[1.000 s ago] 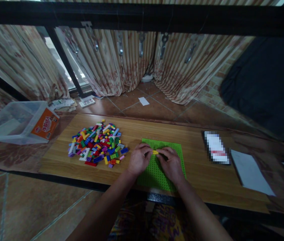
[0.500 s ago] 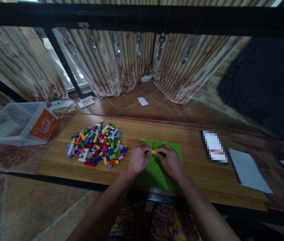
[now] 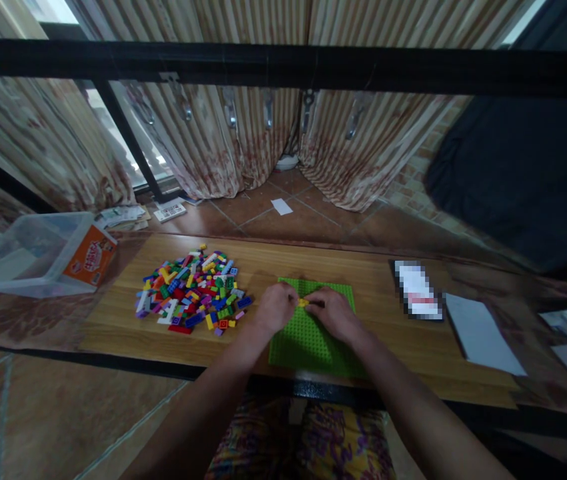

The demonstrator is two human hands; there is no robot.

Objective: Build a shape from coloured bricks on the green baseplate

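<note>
A small yellow toy brick [image 3: 303, 303] is between my two hands, over the upper part of a green studded baseplate [image 3: 313, 347]. My left hand [image 3: 277, 307] pinches at the brick's left side, its fingers closed. From the right, my right hand [image 3: 332, 311] holds the brick's other side between thumb and fingertips. Whether the brick is one piece or several is too small to tell. A heap of mixed coloured bricks [image 3: 193, 293] lies on the wooden board to the left of my left hand.
A clear plastic bin [image 3: 38, 260] with an orange label stands at the far left. Right of the baseplate lie a dark-edged, blurred-out flat object [image 3: 418, 291] and white paper [image 3: 483, 333]. A black bar [image 3: 283, 65] crosses above the table.
The whole view has shifted slightly, so the board and its things sit a little further left. Both hands stay closed at the yellow brick, with only slight finger movement.
</note>
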